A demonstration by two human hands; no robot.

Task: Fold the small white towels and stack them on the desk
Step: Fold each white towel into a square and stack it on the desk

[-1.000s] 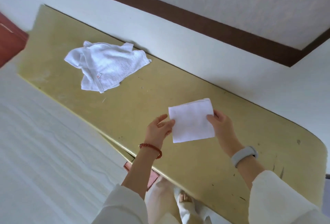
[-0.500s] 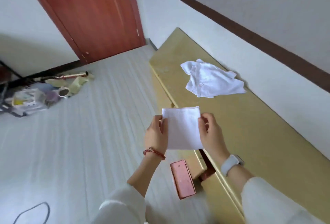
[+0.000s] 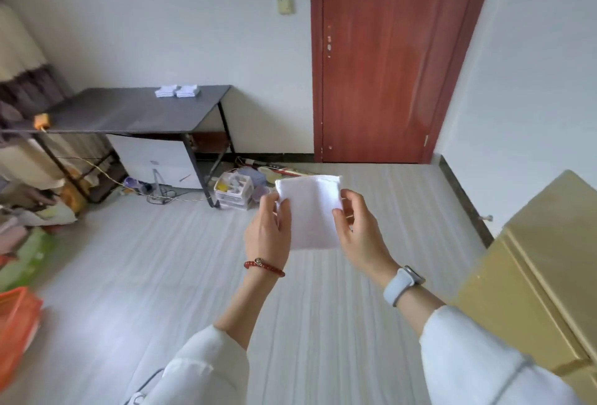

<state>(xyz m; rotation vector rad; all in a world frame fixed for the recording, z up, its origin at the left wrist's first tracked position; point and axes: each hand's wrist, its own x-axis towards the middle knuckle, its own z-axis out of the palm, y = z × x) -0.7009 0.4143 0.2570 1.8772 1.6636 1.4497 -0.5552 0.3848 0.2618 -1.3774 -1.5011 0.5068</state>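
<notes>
A folded small white towel (image 3: 310,210) hangs in mid-air in front of me, above the floor. My left hand (image 3: 268,230) pinches its left edge and my right hand (image 3: 358,227) pinches its right edge. Across the room stands a dark desk (image 3: 129,110) with two low stacks of folded white towels (image 3: 177,91) side by side near its back edge. The loose unfolded towels are out of view.
A yellow cabinet (image 3: 549,259) stands at the right, close to my right arm. A red door (image 3: 387,55) is straight ahead. Clutter and a plastic box (image 3: 234,191) lie on the floor by the desk leg; an orange basket (image 3: 16,324) sits at the left edge.
The view has swung left from the yellow cabinet top toward the desk and door. Both hands still hold the folded towel, now carried away from the cabinet. The unfolded towels have dropped out of sight.
</notes>
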